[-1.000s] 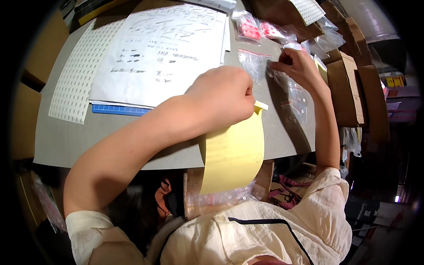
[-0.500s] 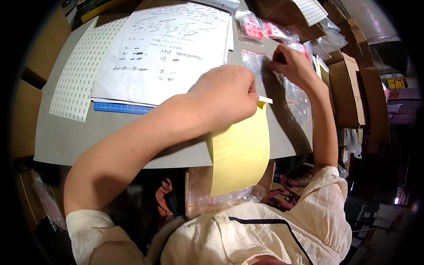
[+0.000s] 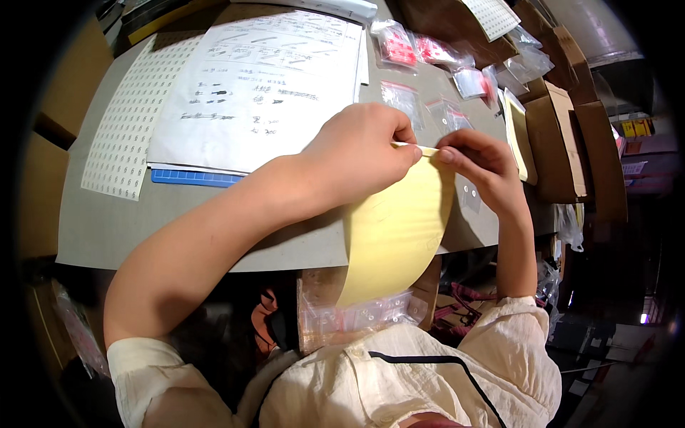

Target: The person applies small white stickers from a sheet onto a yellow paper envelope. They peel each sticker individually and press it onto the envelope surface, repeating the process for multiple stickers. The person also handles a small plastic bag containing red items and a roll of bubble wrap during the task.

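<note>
A yellow sheet (image 3: pixel 398 228), which looks like the backing of a sticker sheet, hangs curved over the desk's near edge. My left hand (image 3: pixel 367 151) is closed on its upper edge, where a narrow white strip shows. At the upper right corner, the thumb and fingers of my right hand (image 3: pixel 486 170) are pinched together on the same edge. Just beyond my hands lie clear zip bags (image 3: pixel 403 100), some bearing small round white labels. Another labelled bag (image 3: pixel 469 197) is partly covered by the sheet and my right hand.
Handwritten papers (image 3: pixel 250 85) rest on a blue board (image 3: pixel 196 176), beside a white sticker sheet (image 3: pixel 135 121) with small printed marks. Red-and-clear packets (image 3: pixel 396 44) lie at the back. Cardboard boxes (image 3: pixel 556 143) line the right side. Below the desk edge, a carton (image 3: pixel 308 314) contains labelled clear bags.
My right hand has come back from the clear bags to the sheet's upper right corner and now pinches it. The sheet's upper edge has shifted slightly right.
</note>
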`<state>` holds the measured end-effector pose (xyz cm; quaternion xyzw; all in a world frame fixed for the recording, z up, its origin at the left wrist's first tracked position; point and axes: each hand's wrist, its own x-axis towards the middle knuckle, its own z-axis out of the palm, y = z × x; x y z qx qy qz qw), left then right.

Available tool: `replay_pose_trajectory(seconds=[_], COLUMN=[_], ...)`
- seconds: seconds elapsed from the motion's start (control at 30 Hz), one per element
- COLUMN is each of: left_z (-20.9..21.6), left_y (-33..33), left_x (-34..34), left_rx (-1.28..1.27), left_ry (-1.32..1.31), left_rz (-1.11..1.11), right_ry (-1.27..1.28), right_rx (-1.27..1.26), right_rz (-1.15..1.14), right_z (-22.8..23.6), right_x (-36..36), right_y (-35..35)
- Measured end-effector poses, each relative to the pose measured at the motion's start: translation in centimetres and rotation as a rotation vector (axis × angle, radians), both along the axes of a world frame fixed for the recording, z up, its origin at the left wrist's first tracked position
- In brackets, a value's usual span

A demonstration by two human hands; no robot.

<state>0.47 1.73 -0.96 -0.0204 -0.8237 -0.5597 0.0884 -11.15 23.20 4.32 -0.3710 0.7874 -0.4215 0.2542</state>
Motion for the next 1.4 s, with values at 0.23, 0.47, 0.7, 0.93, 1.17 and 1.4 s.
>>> replay_pose_trajectory(seconds=[0.23, 0.47, 0.7, 0.93, 1.17, 1.4], left_z=[0.5, 1.1, 0.7, 0.7, 1.2, 0.3], left_y=[-0.6, -0.1, 0.2, 0.7, 0.7, 0.6], left_x=[-0.2, -0.1, 0.2, 0.9, 1.0, 0.9], left_rx=[0.237, 0.247, 0.277, 0.047, -0.053, -0.139], left_ry=[-0.104, -0.185, -0.121, 0.055, 0.149, 0.208], left_rz=[-0.112, -0.175, -0.187, -0.068, -0.054, -0.01], right_ry=[0.074, 0.614, 0.305, 0.269, 0.466, 0.939], right_rx=[-0.162, -0.144, -0.153, 0.008, 0.039, 0.121], right_rz=[-0.156, 0.01, -0.125, 0.11, 0.191, 0.258], right_z=[-0.7, -0.8, -1.8, -1.0, 1.1, 1.3], right_x=[0.3, 2.1, 2.0, 1.4, 2.0, 3.5], right_y=[4.1, 3.9, 4.5, 2.0, -0.7, -1.9])
